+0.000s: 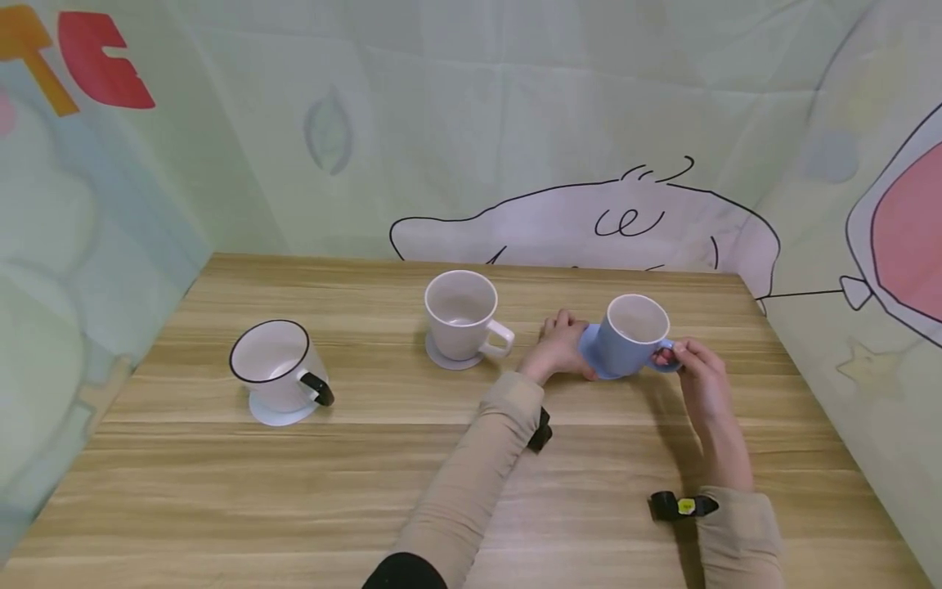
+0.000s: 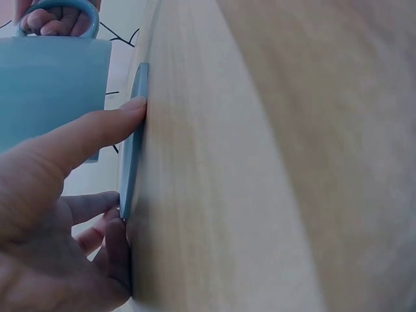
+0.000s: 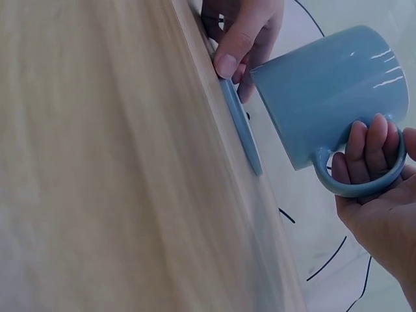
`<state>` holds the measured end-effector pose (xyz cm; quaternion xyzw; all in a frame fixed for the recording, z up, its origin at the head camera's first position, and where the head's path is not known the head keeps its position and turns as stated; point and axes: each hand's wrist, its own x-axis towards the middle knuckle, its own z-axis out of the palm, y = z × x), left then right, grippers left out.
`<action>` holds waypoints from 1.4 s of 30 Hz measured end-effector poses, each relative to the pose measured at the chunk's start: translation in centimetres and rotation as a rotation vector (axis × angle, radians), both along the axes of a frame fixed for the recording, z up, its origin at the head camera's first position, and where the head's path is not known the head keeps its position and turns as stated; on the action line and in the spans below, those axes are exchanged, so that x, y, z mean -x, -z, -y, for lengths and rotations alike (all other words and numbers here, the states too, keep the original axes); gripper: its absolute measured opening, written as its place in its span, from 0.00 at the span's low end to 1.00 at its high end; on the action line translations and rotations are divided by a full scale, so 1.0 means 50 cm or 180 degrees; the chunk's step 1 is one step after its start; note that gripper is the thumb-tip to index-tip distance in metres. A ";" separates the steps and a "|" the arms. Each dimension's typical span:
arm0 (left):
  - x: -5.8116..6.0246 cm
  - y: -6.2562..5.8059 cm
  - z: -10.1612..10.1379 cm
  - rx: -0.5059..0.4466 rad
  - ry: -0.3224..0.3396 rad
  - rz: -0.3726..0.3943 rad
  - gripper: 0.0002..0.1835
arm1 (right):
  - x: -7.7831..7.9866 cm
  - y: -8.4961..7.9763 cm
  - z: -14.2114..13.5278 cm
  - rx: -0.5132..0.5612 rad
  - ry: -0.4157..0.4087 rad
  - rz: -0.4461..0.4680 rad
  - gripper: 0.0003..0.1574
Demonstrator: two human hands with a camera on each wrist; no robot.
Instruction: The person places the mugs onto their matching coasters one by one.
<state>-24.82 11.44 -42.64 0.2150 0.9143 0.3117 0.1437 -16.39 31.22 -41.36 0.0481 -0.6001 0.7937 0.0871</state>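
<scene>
My right hand (image 1: 704,380) grips the handle of a blue mug (image 3: 331,91), its fingers passed through the loop. In the right wrist view the mug's base hangs a little above a round blue coaster (image 3: 244,130). The coaster lies on the table, and my left hand (image 1: 559,348) pinches its edge, thumb on the near side and fingers on the far side, as the left wrist view shows. A white mug (image 1: 459,315) stands on a pale coaster (image 1: 450,361) to the left of my left hand.
Farther left, a white mug with a black rim and black handle (image 1: 274,360) stands on another pale coaster (image 1: 280,415). All of it is on a wood-grain table (image 1: 294,507). A printed cloth backdrop (image 1: 478,123) rises behind the table's far edge.
</scene>
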 end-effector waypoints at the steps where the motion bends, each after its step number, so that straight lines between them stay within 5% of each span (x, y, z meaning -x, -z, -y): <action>1: 0.000 0.000 0.000 0.0021 -0.0007 -0.0010 0.45 | 0.001 0.000 0.002 0.0007 0.0002 0.0005 0.22; 42: -0.002 -0.003 0.000 0.0063 -0.0050 0.0008 0.48 | 0.024 0.015 0.024 -0.0009 -0.0009 0.0140 0.22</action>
